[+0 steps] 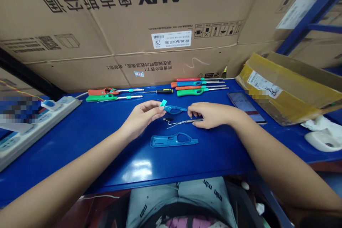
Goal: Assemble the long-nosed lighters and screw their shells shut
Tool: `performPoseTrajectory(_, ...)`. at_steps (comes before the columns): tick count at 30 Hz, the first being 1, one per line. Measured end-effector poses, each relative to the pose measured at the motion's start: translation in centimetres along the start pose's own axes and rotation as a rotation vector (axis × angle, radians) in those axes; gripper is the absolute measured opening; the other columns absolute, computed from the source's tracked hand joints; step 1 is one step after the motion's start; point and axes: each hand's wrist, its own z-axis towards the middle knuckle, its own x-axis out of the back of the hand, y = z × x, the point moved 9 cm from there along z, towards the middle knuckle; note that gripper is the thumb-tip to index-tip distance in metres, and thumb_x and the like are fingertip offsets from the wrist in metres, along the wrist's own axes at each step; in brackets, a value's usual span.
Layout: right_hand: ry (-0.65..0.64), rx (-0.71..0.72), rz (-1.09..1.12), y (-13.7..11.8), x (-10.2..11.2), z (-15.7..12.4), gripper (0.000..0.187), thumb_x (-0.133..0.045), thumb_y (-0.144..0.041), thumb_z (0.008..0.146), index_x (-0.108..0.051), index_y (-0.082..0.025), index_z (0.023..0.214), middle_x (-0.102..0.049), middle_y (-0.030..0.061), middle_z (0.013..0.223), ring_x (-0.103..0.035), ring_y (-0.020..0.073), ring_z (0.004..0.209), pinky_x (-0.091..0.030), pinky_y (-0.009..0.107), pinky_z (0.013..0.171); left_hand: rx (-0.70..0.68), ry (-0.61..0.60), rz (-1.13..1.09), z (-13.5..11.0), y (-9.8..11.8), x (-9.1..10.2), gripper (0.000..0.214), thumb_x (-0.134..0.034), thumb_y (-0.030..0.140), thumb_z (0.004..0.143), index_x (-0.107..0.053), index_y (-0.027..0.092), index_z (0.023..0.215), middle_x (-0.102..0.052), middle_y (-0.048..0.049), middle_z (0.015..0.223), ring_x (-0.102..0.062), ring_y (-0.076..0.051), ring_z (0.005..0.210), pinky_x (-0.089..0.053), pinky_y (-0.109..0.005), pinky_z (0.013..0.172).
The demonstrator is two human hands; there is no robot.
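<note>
A small turquoise plastic piece (163, 103) is pinched between the thumb and fingers of my left hand (145, 115). Beside it lies a blue lighter half-shell (175, 109) with a trigger opening, its narrow end close to my right fingertips. My right hand (211, 114) is curled down at the table, closed around a thin metal lighter tube (189, 121); part of the tube is hidden under the hand. A white wire runs from the tube to a small black igniter (168, 119). Nearer to me, the other blue half-shell (173, 140) lies with its hollow side up.
Behind my hands lie several long lighters (189, 92), a screwdriver (164, 91) and more lighters (103, 97). A phone (245, 107) and an open yellow-taped carton (278, 89) are at right. A power strip (40, 124) runs along the left; large cartons (128, 17) wall the back.
</note>
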Motion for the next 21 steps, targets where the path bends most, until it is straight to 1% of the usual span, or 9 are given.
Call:
performPoseTrajectory(2, 0.058, 0.051, -0.011, -1.3, -0.1, 0.5, 0.023, -0.065, -0.03, 0.085, -0.062, -0.02, 0.105, -0.064, 0.0075, 0.104, -0.058, 0.0205, 0.085, -0.043, 0.031, 0.074, 0.017, 0.01, -0.039, -0.5, -0.4, 0.6, 0.042, -0.087, 0.046, 0.066, -0.07, 0.018, 0.091, -0.075, -0.0041, 0.088, -0.072, -0.016, 0.079, -0.061, -0.032, 0.081)
performPoseTrajectory(4, 0.127, 0.077, -0.037, -2.7, -0.3, 1.2, 0.022, -0.062, -0.035, 0.091, -0.064, -0.02, 0.106, -0.065, 0.0089, 0.106, -0.06, 0.0227, 0.092, -0.044, 0.034, 0.08, 0.024, 0.013, -0.061, -0.8, -0.7, 0.9, 0.04, -0.089, 0.042, 0.065, -0.07, 0.018, 0.09, -0.074, -0.0029, 0.087, -0.071, -0.014, 0.077, -0.06, -0.031, 0.08)
performPoseTrajectory(8, 0.286, -0.018, -0.067, -3.7, -0.3, 1.8, 0.021, -0.057, -0.036, 0.096, -0.065, -0.02, 0.107, -0.068, 0.0091, 0.107, -0.062, 0.025, 0.099, -0.043, 0.037, 0.085, 0.018, 0.013, -0.066, -1.1, -1.1, 0.7, 0.034, -0.089, 0.036, 0.067, -0.071, 0.017, 0.088, -0.073, -0.0021, 0.086, -0.069, -0.014, 0.076, -0.059, -0.03, 0.08)
performPoseTrajectory(10, 0.291, -0.054, -0.071, -3.6, -0.6, 1.9, 0.018, -0.058, -0.034, 0.095, -0.066, -0.02, 0.102, -0.069, 0.0084, 0.104, -0.062, 0.0248, 0.098, -0.042, 0.037, 0.085, -0.011, 0.002, -0.039, -1.3, -0.9, 0.6, 0.031, -0.088, 0.032, 0.068, -0.071, 0.017, 0.089, -0.073, -0.0022, 0.086, -0.069, -0.014, 0.078, -0.059, -0.029, 0.08)
performPoseTrajectory(13, 0.259, -0.06, -0.067, -3.5, -1.1, 1.9, 0.014, -0.06, -0.032, 0.094, -0.067, -0.02, 0.098, -0.069, 0.0077, 0.102, -0.062, 0.025, 0.098, -0.043, 0.038, 0.085, -0.093, -0.042, 0.074, -1.9, -0.3, 0.2, 0.025, -0.082, 0.028, 0.074, -0.07, 0.017, 0.092, -0.074, -0.0042, 0.093, -0.069, -0.015, 0.083, -0.059, -0.027, 0.077)
performPoseTrajectory(15, 0.304, -0.063, -0.005, -3.6, -0.8, 1.8, 0.012, -0.059, -0.028, 0.093, -0.067, -0.02, 0.098, -0.069, 0.0074, 0.102, -0.062, 0.0243, 0.098, -0.044, 0.038, 0.087, -0.152, -0.067, 0.16, -2.3, 0.1, -0.1, 0.023, -0.079, 0.026, 0.078, -0.071, 0.017, 0.097, -0.074, -0.0059, 0.098, -0.069, -0.016, 0.085, -0.059, -0.027, 0.076)
performPoseTrajectory(18, 0.402, -0.05, 0.221, -4.0, -0.2, 1.6, 0.01, -0.058, -0.026, 0.093, -0.066, -0.021, 0.095, -0.069, 0.0059, 0.097, -0.063, 0.0203, 0.093, -0.047, 0.034, 0.084, -0.241, -0.086, 0.257, -2.9, 0.5, -0.5, 0.028, -0.075, 0.021, 0.081, -0.07, 0.018, 0.108, -0.074, -0.0065, 0.104, -0.07, -0.017, 0.09, -0.06, -0.03, 0.08)
performPoseTrajectory(20, 0.413, -0.036, 0.382, -4.3, -0.4, 1.6, 0.013, -0.057, -0.029, 0.095, -0.068, -0.021, 0.094, -0.069, 0.0044, 0.093, -0.064, 0.0171, 0.085, -0.049, 0.031, 0.079, -0.308, -0.103, 0.333, -3.3, 0.9, -1.0, 0.033, -0.072, 0.017, 0.082, -0.068, 0.019, 0.115, -0.074, -0.0057, 0.106, -0.07, -0.017, 0.092, -0.06, -0.03, 0.083)
performPoseTrajectory(21, 0.423, -0.029, 0.419, -4.5, -0.5, 1.6, 0.014, -0.058, -0.029, 0.095, -0.068, -0.021, 0.093, -0.07, 0.0037, 0.091, -0.064, 0.0164, 0.083, -0.049, 0.03, 0.077, -0.345, -0.112, 0.377, -3.5, 1.1, -1.3, 0.035, -0.072, 0.015, 0.083, -0.068, 0.02, 0.117, -0.074, -0.0051, 0.107, -0.07, -0.016, 0.092, -0.06, -0.029, 0.083)
